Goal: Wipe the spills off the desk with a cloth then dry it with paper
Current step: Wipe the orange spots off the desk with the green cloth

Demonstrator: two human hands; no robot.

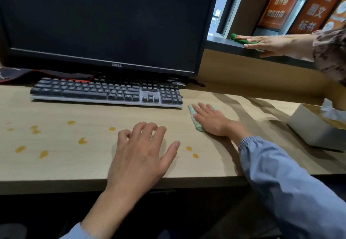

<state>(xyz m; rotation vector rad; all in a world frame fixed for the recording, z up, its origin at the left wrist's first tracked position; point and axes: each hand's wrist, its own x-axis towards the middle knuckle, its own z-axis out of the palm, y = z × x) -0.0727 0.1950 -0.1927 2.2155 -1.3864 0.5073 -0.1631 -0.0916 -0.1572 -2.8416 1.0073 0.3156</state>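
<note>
Several amber spills dot the wooden desk [74, 164]: a cluster at the left [82, 141] and two small drops [192, 152] near the front edge, right of my left hand. My right hand [209, 121] lies flat on a light green cloth [196, 122], pressing it to the desk just right of the keyboard. My left hand [140, 150] hovers over the desk's middle, fingers spread and curled, holding nothing. A white tissue box [316, 126] with paper sticking out stands at the far right.
A grey keyboard [106, 93] and a dark Dell monitor [104, 20] fill the back of the desk. Another person's hand [269, 44] presses a dark green cloth [241, 39] on the raised ledge at the back right.
</note>
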